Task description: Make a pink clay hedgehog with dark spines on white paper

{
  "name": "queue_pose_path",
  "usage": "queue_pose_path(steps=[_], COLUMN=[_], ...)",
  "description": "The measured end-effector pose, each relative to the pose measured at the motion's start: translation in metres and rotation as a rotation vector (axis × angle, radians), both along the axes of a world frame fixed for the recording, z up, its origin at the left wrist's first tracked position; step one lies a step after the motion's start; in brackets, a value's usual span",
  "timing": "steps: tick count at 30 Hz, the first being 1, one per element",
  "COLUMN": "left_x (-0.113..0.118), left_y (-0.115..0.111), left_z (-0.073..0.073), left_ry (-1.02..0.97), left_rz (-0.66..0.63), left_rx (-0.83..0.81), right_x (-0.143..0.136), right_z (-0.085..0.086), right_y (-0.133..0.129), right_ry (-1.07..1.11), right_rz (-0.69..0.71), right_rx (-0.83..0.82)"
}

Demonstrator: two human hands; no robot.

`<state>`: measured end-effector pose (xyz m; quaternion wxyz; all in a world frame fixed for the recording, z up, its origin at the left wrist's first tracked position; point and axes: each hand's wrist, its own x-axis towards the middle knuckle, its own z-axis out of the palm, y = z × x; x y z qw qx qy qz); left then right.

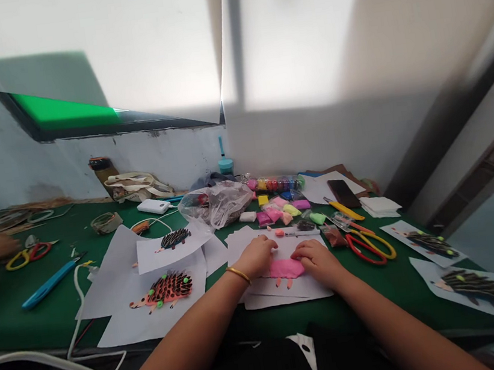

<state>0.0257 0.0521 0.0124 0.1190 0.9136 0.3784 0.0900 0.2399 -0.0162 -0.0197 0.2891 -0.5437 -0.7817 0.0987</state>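
Note:
A flat pink slab of modelling clay [286,268] lies on a white paper sheet [289,296], with small clay legs below it. My left hand [257,257], wearing a gold bangle, rests at the clay's left end with its fingers bent and apart. At the right end, my right hand [317,260] has its fingers pressed together on the clay's edge. Beyond my hands, a white pen [301,233] and a small orange-pink lump of clay [279,233] lie on the sheets. The undersides of both hands are hidden.
Bagged clay [273,210] and a plastic bag [217,204] lie behind. Scissors [371,246], a yellow cutter [345,210] and a phone [343,193] are on the right. Left are clay hedgehog pictures [169,287], a blue cutter [53,283], a cable and another person's hand [0,246].

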Motion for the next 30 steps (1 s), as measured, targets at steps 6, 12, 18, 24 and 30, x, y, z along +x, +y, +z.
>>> queue_pose_path(steps=[6, 12, 18, 24, 30], left_x=[0.012, 0.016, 0.012, 0.012, 0.01], left_y=[0.024, 0.035, 0.034, 0.037, 0.041], left_z=[0.011, 0.012, 0.009, 0.009, 0.008], left_ry=[0.104, 0.15, 0.127, 0.079, 0.051], left_rz=[0.045, 0.009, 0.001, 0.019, 0.044], left_rx=[-0.078, -0.122, -0.118, -0.104, -0.106], right_x=[0.0, -0.001, -0.001, -0.001, 0.003], right_z=[0.0, 0.0, -0.001, -0.001, -0.006], right_y=[0.002, 0.001, 0.001, 0.003, 0.007], right_ry=[-0.004, 0.003, 0.015, 0.024, 0.049], right_rz=[-0.004, -0.033, -0.065, -0.066, -0.078], right_rx=[0.014, 0.019, 0.008, -0.001, 0.014])
